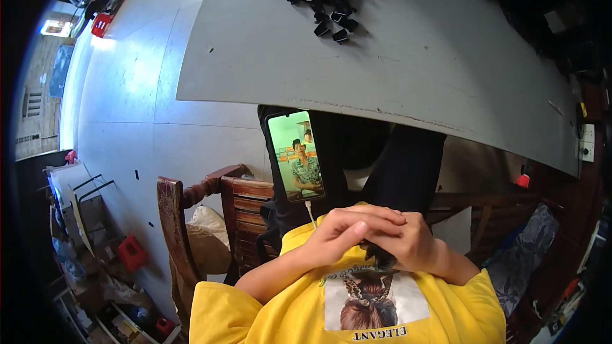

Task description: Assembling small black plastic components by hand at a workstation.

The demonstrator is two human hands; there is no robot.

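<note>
My left hand [350, 226] and my right hand [415, 242] meet in front of my chest, the left fingers laid over the right ones. A small black plastic piece [380, 258] shows below the curled right hand, which closes on it. Whatever lies under the left fingers is hidden. On my left thigh rests a phone [296, 156], its lit screen showing people, with a white cable [310, 211] plugged into its lower end. Similar black plastic pieces [328, 9] lie in a loose heap on the grey table [408, 57] ahead.
The table's near edge crosses above my knees. A wooden chair [248, 207] stands at my left, by a brown bag [203, 242]. Boxes and a red container [132, 253] clutter the lower left floor. White sockets [587, 142] sit at the far right.
</note>
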